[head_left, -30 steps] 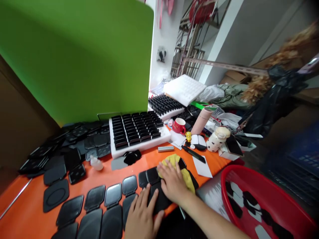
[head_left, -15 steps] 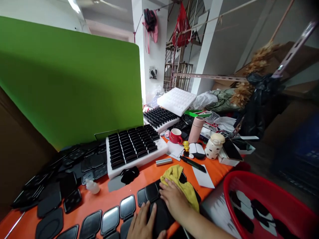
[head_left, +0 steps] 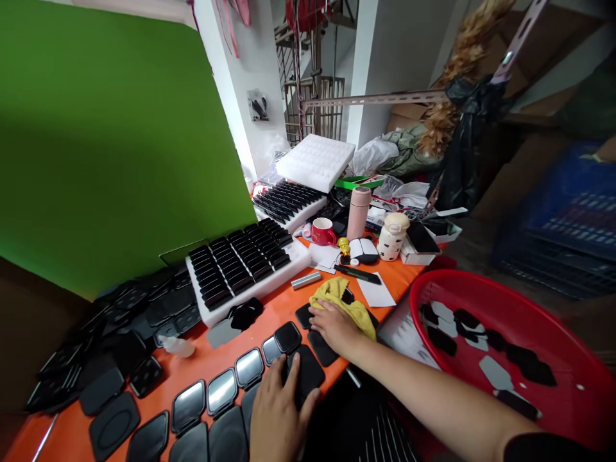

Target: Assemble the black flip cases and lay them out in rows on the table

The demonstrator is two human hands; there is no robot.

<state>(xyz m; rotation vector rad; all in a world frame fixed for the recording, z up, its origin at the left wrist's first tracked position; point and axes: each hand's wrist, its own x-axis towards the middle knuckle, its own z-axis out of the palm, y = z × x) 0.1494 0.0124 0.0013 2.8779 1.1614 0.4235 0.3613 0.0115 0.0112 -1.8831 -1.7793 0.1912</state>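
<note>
My left hand (head_left: pixel 274 414) lies flat, fingers spread, on a black compact case (head_left: pixel 304 374) at the near edge of the orange table (head_left: pixel 283 307); it presses down on the case and grips nothing. My right hand (head_left: pixel 335 325) rests palm down, fingers loosely open, just beyond it, over another black case (head_left: pixel 321 347) and against a yellow cloth (head_left: pixel 341 296) that lies bunched on the table. I cannot tell whether its fingertips pinch anything beneath them.

A row of opened black cases with shiny inner faces (head_left: pixel 221 390) runs leftward from my left hand along the near edge. Farther left sits a loose heap of black case parts (head_left: pixel 120 314), with a small clear bottle (head_left: pixel 177 347) beside it. Behind the row stands a white foam tray (head_left: pixel 250 292) filled with black pieces in lines, and a second such tray (head_left: pixel 289 204) sits farther back, with an empty white foam tray (head_left: pixel 315 162) propped over it. A green screen (head_left: pixel 106 141) rises behind the left of the table.

To the right of the trays I see a red mug (head_left: pixel 321 231), a pink flask (head_left: pixel 358 213) and a white spotted jar (head_left: pixel 391 236). A red basin (head_left: pixel 553 359) near my right forearm holds black and white pieces.
</note>
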